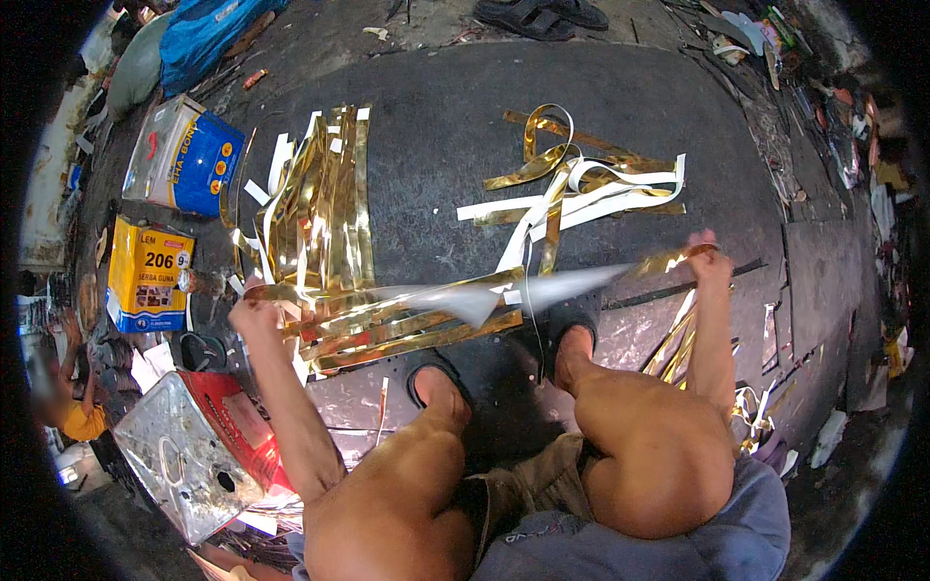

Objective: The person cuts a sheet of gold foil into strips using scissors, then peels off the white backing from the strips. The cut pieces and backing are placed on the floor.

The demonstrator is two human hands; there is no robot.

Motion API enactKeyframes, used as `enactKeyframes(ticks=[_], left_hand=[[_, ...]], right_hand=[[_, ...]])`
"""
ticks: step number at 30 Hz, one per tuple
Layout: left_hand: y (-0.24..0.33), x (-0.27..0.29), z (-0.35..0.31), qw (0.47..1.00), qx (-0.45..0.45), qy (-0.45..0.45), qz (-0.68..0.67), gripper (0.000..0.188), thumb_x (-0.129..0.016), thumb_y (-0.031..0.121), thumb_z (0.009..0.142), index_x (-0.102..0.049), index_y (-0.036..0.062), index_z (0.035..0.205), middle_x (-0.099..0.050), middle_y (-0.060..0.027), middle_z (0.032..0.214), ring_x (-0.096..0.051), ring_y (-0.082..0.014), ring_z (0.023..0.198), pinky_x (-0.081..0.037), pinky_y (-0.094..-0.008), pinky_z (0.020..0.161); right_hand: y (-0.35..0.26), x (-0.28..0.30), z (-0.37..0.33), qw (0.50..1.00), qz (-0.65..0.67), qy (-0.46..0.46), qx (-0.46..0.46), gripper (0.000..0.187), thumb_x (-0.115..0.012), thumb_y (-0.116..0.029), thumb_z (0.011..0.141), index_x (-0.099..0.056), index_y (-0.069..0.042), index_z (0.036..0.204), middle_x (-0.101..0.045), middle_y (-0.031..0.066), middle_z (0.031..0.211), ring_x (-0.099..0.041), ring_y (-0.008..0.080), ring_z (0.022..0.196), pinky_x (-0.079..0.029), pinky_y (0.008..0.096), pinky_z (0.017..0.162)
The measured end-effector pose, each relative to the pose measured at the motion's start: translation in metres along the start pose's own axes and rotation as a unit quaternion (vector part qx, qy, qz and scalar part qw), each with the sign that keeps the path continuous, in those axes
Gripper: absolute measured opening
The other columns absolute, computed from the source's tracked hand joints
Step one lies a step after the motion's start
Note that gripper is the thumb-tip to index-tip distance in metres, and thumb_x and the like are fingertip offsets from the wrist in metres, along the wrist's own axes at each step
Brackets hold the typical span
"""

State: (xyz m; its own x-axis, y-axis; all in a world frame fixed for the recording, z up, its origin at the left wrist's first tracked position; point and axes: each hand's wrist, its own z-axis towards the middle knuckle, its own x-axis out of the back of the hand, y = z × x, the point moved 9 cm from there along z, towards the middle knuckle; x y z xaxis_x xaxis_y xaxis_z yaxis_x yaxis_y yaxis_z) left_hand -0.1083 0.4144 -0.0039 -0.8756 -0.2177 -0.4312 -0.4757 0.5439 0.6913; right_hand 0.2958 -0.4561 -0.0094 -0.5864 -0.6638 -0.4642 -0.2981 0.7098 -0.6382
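Note:
A long gold-and-white strip [572,288] is stretched across in front of my knees, its middle smeared by motion. My left hand [257,315] is closed on its left end, beside a pile of strips. On the right, my right hand [707,258] pinches the other end, where the gold side shows. Gold strips [334,203] with white backs lie side by side at the left on the dark mat. More strips lie crosswise [417,339] under the held one. A loose, curled heap of gold and white strips [620,189] rests farther off to the right.
At the left stand a blue and white tin [208,160], a yellow box [145,271] and a tilted red and silver can [184,455]. Dark sandals [538,17] and a blue bag [208,39] lie at the far side. Another person [82,416] is at the left edge.

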Motion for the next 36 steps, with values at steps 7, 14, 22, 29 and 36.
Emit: enactKeyframes(ticks=[7,14,22,29,36], left_hand=[[0.016,-0.034,-0.057,0.889,-0.313,-0.045,0.330,0.032,-0.061,0.031,0.093,-0.054,0.0034,0.078,-0.056,-0.0067,0.073,-0.051,-0.0160,0.053,-0.042,-0.0319,0.043],[-0.217,-0.098,-0.299,0.597,-0.218,-0.469,0.613,0.022,-0.076,0.023,0.080,-0.059,0.0095,0.088,-0.063,-0.0100,0.076,-0.064,-0.0267,0.069,-0.049,-0.0383,0.063],[-0.250,-0.067,-0.320,0.545,-0.137,-0.539,0.628,0.017,-0.068,0.023,0.088,-0.066,0.0070,0.091,-0.069,-0.0125,0.083,-0.066,-0.0308,0.076,-0.051,-0.0399,0.071],[-0.244,-0.094,-0.324,0.581,-0.132,-0.528,0.605,0.026,-0.069,0.031,0.088,-0.067,0.0052,0.085,-0.063,-0.0124,0.068,-0.063,-0.0287,0.063,-0.047,-0.0387,0.060],[-0.248,-0.087,-0.318,0.623,-0.127,-0.510,0.579,0.030,-0.071,0.033,0.088,-0.067,0.0038,0.084,-0.065,-0.0117,0.071,-0.064,-0.0261,0.065,-0.047,-0.0372,0.062]], right_hand=[[0.051,-0.143,-0.122,0.752,-0.533,-0.149,0.358,0.027,-0.074,-0.032,0.087,-0.069,-0.006,0.093,-0.062,0.0042,0.069,-0.060,0.0195,0.064,-0.050,0.0332,0.061],[0.275,-0.172,-0.208,0.357,-0.737,-0.483,0.309,0.021,-0.069,-0.021,0.083,-0.067,-0.016,0.104,-0.059,0.0085,0.106,-0.066,0.0335,0.090,-0.055,0.0457,0.074],[0.275,-0.180,-0.211,0.425,-0.653,-0.561,0.279,0.017,-0.070,-0.024,0.085,-0.074,-0.011,0.096,-0.063,0.0091,0.095,-0.066,0.0318,0.085,-0.052,0.0442,0.074],[0.257,-0.198,-0.205,0.459,-0.694,-0.529,0.165,0.021,-0.068,-0.028,0.088,-0.077,-0.009,0.089,-0.071,0.0127,0.089,-0.068,0.0311,0.086,-0.051,0.0398,0.078],[0.263,-0.182,-0.202,0.679,-0.572,-0.420,-0.189,0.024,-0.056,-0.030,0.102,-0.062,-0.007,0.096,-0.067,0.0041,0.076,-0.038,0.0040,0.047,-0.025,0.0217,0.042]])
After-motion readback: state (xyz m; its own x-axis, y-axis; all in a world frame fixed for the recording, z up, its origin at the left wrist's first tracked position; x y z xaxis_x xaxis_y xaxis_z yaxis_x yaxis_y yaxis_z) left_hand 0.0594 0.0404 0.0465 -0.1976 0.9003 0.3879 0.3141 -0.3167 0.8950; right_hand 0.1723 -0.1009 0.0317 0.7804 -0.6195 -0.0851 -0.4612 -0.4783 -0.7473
